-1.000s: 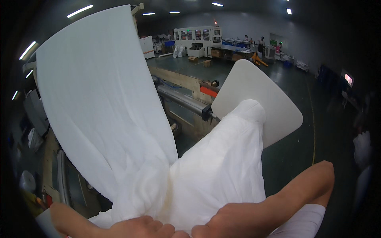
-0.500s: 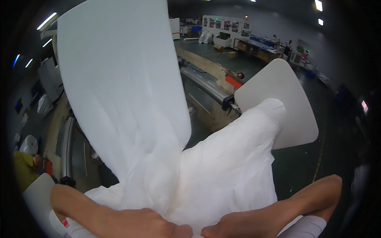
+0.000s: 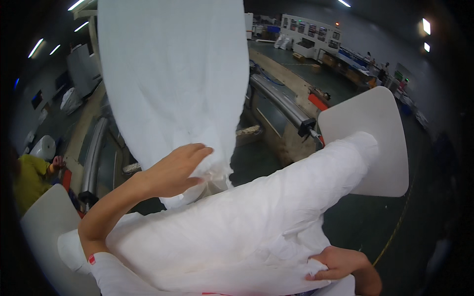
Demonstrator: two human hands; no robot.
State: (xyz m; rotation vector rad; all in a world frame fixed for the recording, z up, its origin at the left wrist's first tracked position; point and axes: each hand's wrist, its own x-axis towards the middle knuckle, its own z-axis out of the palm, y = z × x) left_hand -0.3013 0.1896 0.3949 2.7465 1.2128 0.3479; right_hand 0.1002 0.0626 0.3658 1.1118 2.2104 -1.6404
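Observation:
A thick roll wound with white sheet material (image 3: 237, 217) lies across in front of me, slanting up to the right. Each end has a pale flat end plate, the right plate (image 3: 365, 148) and the left plate (image 3: 47, 227). A wide white sheet (image 3: 173, 64) hangs down from above, its crumpled lower end narrowing behind the roll. My left hand (image 3: 177, 170) is over that lower end, fingers stretched and thumb apart. Near my body, my right hand (image 3: 340, 264) pinches loose, wrinkled white sheet at the roll's lower right.
Behind the roll is a machine frame with a right metal roller (image 3: 281, 101) and a left metal roller (image 3: 94, 163). A person in a yellow top (image 3: 32, 177) is at the far left. A white machine (image 3: 311, 37) and a long workbench (image 3: 350, 66) stand in the back.
Both hands were together at the lower edge. My left hand has gone up to the hanging sheet's lower end, my right hand to the right. The gathered sheet has drawn away from the roll's front.

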